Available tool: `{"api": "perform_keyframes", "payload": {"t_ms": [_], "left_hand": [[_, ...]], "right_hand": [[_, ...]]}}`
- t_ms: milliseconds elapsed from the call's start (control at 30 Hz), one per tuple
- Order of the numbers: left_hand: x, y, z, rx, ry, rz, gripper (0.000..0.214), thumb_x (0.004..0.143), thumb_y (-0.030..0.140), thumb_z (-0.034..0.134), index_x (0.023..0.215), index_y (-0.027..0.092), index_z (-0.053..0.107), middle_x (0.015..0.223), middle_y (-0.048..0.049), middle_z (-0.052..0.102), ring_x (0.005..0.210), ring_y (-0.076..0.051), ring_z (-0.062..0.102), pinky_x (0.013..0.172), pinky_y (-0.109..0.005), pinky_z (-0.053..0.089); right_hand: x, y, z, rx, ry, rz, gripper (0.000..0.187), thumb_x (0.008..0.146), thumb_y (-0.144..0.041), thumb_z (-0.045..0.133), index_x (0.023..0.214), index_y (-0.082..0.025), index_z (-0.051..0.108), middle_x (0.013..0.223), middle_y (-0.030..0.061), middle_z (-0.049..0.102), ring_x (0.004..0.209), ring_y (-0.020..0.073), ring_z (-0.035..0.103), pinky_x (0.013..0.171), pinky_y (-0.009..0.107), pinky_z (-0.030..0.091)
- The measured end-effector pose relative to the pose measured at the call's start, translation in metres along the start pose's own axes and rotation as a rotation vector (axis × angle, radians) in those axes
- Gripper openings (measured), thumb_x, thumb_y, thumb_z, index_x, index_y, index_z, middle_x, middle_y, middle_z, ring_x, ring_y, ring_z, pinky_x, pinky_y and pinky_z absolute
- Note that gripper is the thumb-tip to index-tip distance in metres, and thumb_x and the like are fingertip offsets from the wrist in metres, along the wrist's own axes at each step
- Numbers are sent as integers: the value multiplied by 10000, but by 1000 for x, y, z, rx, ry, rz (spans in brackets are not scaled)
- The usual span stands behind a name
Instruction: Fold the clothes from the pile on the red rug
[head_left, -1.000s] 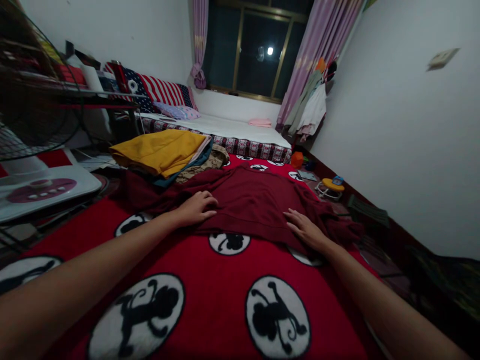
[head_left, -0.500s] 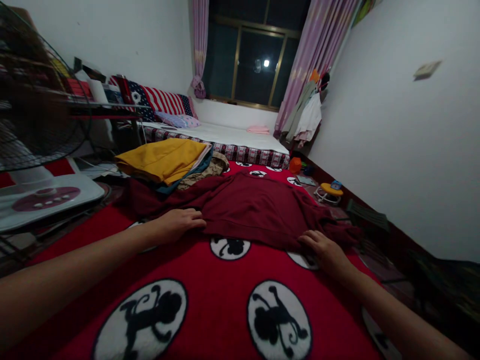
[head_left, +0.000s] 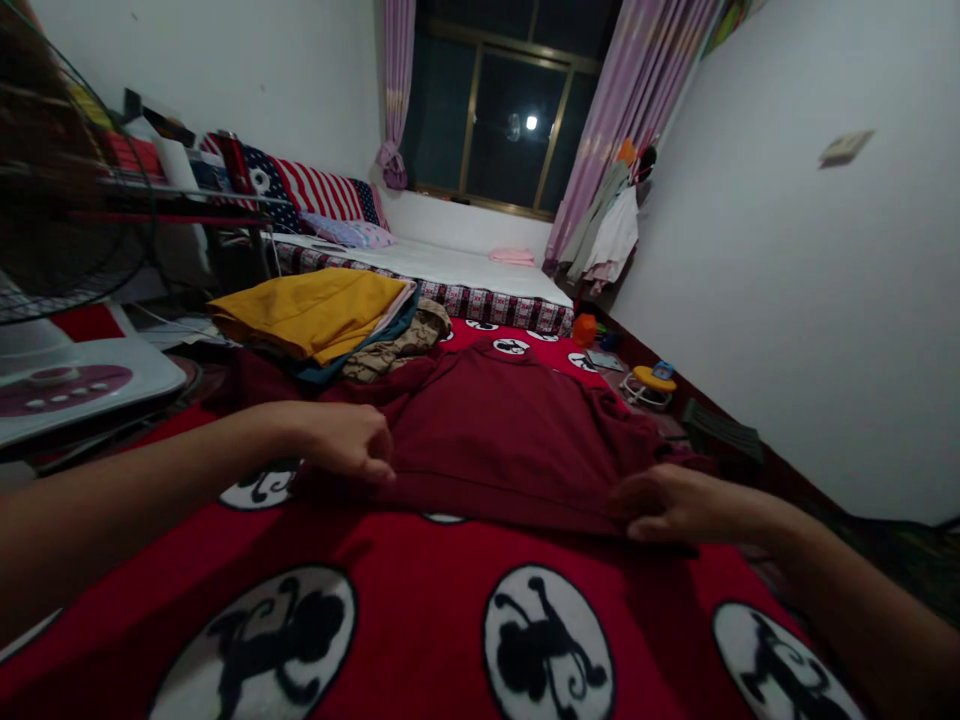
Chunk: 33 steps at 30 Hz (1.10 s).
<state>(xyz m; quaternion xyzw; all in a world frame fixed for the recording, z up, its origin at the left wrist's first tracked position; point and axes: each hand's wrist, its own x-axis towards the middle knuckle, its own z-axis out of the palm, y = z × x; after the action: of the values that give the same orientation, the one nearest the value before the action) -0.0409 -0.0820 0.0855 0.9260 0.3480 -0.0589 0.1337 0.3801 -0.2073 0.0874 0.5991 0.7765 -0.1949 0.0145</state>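
Note:
A dark red long-sleeved sweatshirt (head_left: 499,430) lies spread out, its hem toward me and its sleeves out to both sides. My left hand (head_left: 351,442) has its fingers curled and closed on the left part of the hem. Near the right end of the hem, my right hand (head_left: 664,505) is closed too, thumb and fingers pinching the cloth. Under the sweatshirt is a red blanket (head_left: 420,620) with black monkey figures in white circles. A pile of folded clothes, topped by a yellow garment (head_left: 315,310), sits beyond my left hand.
At the left stands a fan (head_left: 82,375) on a white base, beside a cluttered table (head_left: 202,205). A bed (head_left: 450,265) with a white sheet is at the back under the window. A yellow-topped stool (head_left: 651,380) stands right, near clothes hanging (head_left: 611,235) by the curtain.
Both hands have drawn the sweatshirt's hem nearer to me, covering most of a white circle on the blanket. My hands are lifted slightly, and the view has shifted a little.

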Motion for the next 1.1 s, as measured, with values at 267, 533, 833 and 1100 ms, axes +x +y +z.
{"api": "perform_keyframes", "payload": {"t_ms": [267,533,833,1100], "left_hand": [[141,37,32,-90,448,14,523,889,402,484,1364,183,497,1379,-126,521,1248,-240,507,1031,-326,390],[182,0,74,-38,464,-283,694,894,629,336,1444,209,392,1552,-72,279,1442,-308,178,1164,-489,133],[183,4,76,-36,488,-301,683,882,618,380,1446,233,393,1565,-96,233,1451,-283,160,1171,-459,129],[183,5,76,-60,510,-311,673,868,604,421,1430,232,421,1552,-121,262,1448,-282,171,1173,-464,127]], "right_hand": [[145,-40,28,109,505,-55,492,883,-345,504,1350,-190,511,1366,99,552,1249,216,519,1063,363,385],[177,49,26,-139,404,542,561,950,-437,382,1407,-116,427,1505,193,340,1415,299,270,1123,490,245],[245,24,21,-181,377,181,548,963,-518,291,1469,-311,311,1571,36,241,1446,240,185,1117,535,216],[318,-14,-4,-242,497,239,434,973,-330,308,1305,-221,567,1398,106,512,1298,221,441,1069,361,328]]}}
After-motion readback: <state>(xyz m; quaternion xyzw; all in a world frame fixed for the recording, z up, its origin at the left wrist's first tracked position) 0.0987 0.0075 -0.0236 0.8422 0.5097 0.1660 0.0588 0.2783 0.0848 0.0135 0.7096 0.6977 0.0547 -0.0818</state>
